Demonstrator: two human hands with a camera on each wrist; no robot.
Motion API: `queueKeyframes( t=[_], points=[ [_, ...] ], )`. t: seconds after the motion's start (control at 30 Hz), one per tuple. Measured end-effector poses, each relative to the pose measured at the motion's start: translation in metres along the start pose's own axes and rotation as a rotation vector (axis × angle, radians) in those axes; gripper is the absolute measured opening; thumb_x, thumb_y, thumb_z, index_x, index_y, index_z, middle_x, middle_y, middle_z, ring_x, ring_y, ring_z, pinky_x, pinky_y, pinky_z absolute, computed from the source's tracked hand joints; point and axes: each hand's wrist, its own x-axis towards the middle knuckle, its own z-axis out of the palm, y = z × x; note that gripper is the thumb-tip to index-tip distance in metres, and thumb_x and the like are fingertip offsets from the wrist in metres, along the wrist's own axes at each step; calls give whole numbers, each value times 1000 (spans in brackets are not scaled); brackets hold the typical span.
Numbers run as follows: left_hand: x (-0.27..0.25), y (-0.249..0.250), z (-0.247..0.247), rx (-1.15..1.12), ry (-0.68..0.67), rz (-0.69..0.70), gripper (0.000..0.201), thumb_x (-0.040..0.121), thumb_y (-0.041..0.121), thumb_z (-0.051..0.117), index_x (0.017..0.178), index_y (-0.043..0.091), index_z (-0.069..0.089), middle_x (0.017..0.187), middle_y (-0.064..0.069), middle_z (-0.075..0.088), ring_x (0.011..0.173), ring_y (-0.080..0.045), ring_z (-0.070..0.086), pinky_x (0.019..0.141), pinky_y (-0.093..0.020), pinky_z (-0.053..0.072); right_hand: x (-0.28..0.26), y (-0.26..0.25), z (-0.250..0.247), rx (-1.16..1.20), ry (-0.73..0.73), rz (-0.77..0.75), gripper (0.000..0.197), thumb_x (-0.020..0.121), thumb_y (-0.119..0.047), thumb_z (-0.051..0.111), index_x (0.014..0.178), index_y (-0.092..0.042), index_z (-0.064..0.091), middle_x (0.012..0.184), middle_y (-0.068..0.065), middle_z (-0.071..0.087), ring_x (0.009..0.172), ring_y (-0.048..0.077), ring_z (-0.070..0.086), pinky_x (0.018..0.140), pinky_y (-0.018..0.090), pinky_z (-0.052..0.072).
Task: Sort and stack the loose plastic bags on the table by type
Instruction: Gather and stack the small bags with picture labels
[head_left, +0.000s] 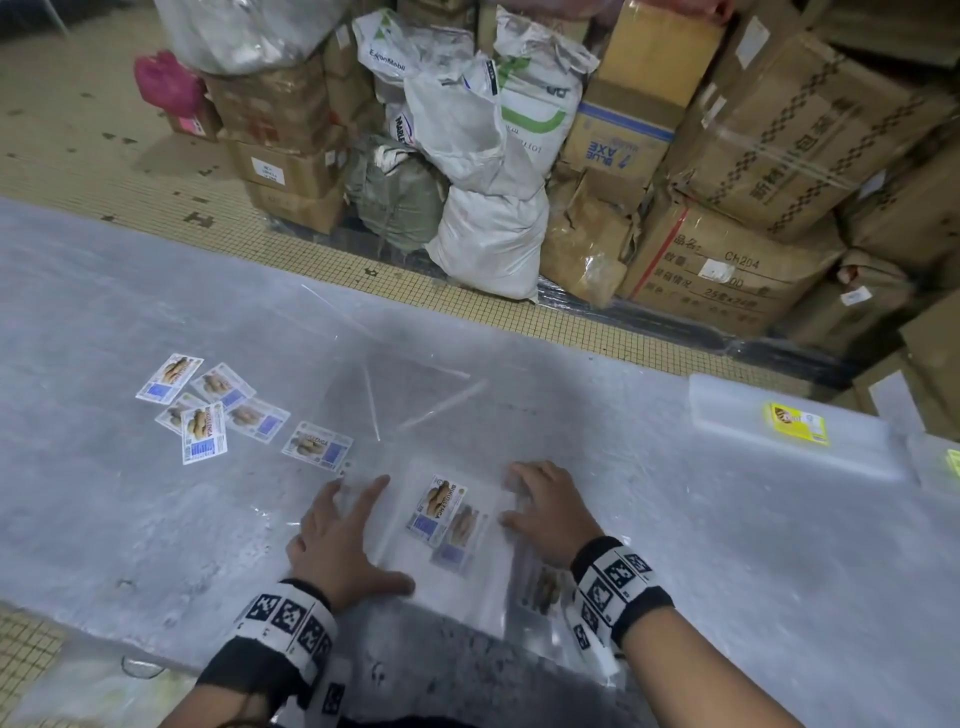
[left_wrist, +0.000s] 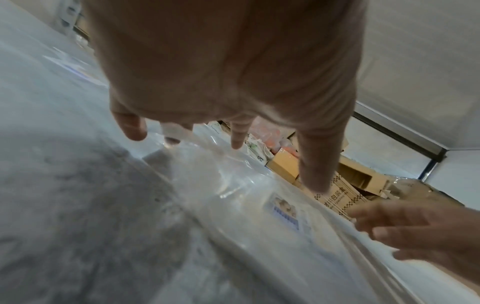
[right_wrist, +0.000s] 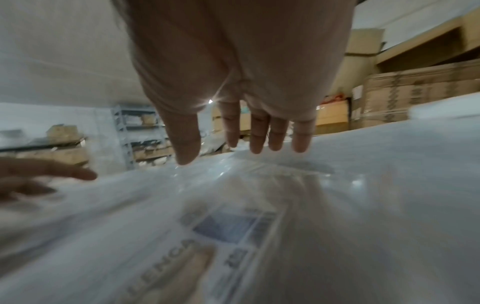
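Both hands flat, fingers spread — left hand (head_left: 340, 540) and right hand (head_left: 550, 512) press the stack of bags (head_left: 447, 525), grasping nothing — loose bags (head_left: 208, 405) far left.

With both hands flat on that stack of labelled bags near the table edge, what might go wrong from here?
The stack of labelled bags overhangs the table's near edge, so it may slip off when the left hand and right hand lift. The clear bags beyond are nearly invisible and easily missed.

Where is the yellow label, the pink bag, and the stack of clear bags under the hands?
Small yellow printed label (head_left: 796, 423), head view, its middle.
Bright pink plastic bag (head_left: 165, 83), head view, its bulging front.
Stack of clear plastic bags (head_left: 447, 512), head view, top bag's printed label.
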Motion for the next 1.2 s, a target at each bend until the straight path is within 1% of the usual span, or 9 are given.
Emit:
queueKeyframes(
  t=[0.13, 0.3, 0.5, 0.63, 0.77, 0.87, 0.93, 1.1, 1.2],
  points=[
    [5, -5, -5, -105, 133, -61, 92, 74, 67, 67, 149, 45, 19, 157, -7, 16, 139, -33, 29, 110, -53, 27, -30, 25, -16, 17, 222, 279, 48, 83, -37, 63, 128, -25, 53, 132, 5, 47, 120, 27, 46, 100, 42, 42],
    [17, -6, -12, -111, 159, -106, 73, 84, 47, 65, 148, 33, 32, 142, -8, 41, 124, -30, 48, 106, -48, 36, -82, 66, -5, 202, 222, 589, 70, 84, -35, 70, 144, -21, 39, 139, 16, 42, 128, 32, 37, 105, 38, 33],
    [22, -5, -14, -221, 144, -50, 75, 80, 24, 75, 146, 21, 39, 131, -21, 46, 114, -37, 54, 105, -46, 41, -102, 81, 14, 417, 336, 628, 69, 84, -16, 73, 145, -13, 41, 139, 17, 47, 124, 31, 51, 108, 35, 40],
    [26, -6, -15, -245, 156, -4, 74, 80, 14, 74, 144, 21, 39, 130, -22, 48, 115, -35, 51, 104, -47, 41, -101, 79, 14, 496, 369, 602, 41, 85, 1, 67, 124, -10, 58, 101, 8, 66, 80, 14, 63, 60, 5, 46],
    [29, -7, -17, -282, 98, 36, 90, 71, 4, 77, 146, 26, 33, 131, -22, 45, 119, -35, 45, 106, -48, 39, -105, 72, 18, 602, 411, 607, 52, 85, 7, 65, 130, -16, 55, 102, -3, 64, 93, 16, 61, 91, 24, 46],
    [30, -10, -20, -292, 46, 84, 105, 67, 7, 83, 149, 34, 24, 138, -19, 40, 124, -36, 43, 108, -53, 38, -111, 70, 26, 702, 480, 634, 50, 83, 12, 63, 124, -16, 57, 95, -4, 61, 86, 13, 59, 105, 35, 43],
    [32, -12, -22, -284, 34, 106, 106, 67, 13, 85, 150, 34, 21, 140, -17, 40, 126, -35, 43, 108, -54, 38, -116, 70, 32, 713, 519, 660, 47, 84, 10, 65, 123, -16, 58, 94, -3, 62, 86, 17, 59, 104, 38, 45],
    [34, -16, -23, -293, 20, 176, 91, 78, 21, 78, 151, 25, 24, 142, -16, 44, 128, -32, 42, 109, -49, 37, -122, 49, 38, 679, 473, 643, 47, 88, 4, 62, 127, -22, 56, 103, -3, 68, 90, 14, 64, 67, 11, 44],
    [34, -18, -24, -300, 11, 184, 83, 85, 20, 71, 152, 22, 23, 145, -15, 43, 133, -31, 39, 111, -48, 34, -115, 45, 41, 738, 494, 661, 47, 88, 7, 62, 126, -18, 58, 107, 1, 69, 92, 17, 66, 75, 25, 57]
  ],
)
